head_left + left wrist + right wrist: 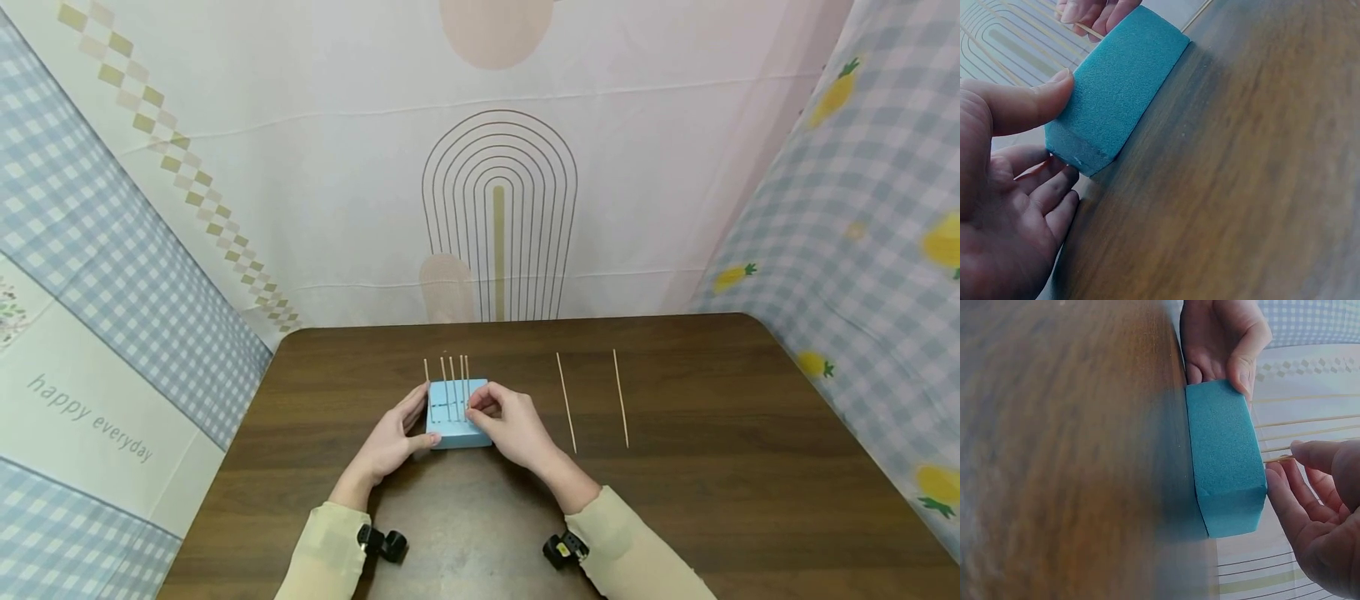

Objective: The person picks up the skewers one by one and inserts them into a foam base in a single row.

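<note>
A light-blue foam block (459,439) sits on the brown table, with several thin wooden sticks (452,372) standing upright in its top. My left hand (392,435) steadies the block from its left end, thumb on the near top edge and fingers against the side, as the left wrist view shows. On the block's right, my right hand (516,423) pinches a stick (1280,459) between thumb and fingers, low down by the foam's top face. In the right wrist view, its lower fingers lie close along the block's edge.
To the right of the block, two loose wooden sticks lie apart on the table (705,500), a nearer stick (566,402) and a farther stick (621,398). A patterned cloth (360,200) hangs behind the table, and checked cloths flank both sides.
</note>
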Demonstrator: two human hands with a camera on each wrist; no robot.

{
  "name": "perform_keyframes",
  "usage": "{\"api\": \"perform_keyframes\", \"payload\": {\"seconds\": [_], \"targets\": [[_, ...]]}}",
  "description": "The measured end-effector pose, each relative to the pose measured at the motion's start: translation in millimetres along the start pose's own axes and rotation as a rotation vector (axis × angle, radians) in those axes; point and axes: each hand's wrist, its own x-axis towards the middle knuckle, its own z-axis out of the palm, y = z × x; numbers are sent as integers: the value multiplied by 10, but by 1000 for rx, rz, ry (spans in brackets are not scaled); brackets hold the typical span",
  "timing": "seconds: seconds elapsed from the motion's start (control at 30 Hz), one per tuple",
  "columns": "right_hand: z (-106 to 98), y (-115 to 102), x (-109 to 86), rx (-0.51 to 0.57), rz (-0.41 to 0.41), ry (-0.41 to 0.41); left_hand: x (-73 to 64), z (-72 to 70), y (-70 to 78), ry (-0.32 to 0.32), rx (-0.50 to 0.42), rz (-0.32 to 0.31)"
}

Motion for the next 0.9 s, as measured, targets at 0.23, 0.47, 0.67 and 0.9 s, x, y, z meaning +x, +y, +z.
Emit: {"api": "perform_keyframes", "payload": {"seconds": [0.23,0.47,0.67,0.9], "targets": [[-10,-32,-4,11,4,5,8,2,-3,1,3,0],[-10,-35,1,12,6,6,9,2,-6,1,5,3],[-27,-27,4,23,2,6,10,2,-3,1,6,6],[-89,-26,7,58,7,-20,7,5,-6,4,3,13]]}}
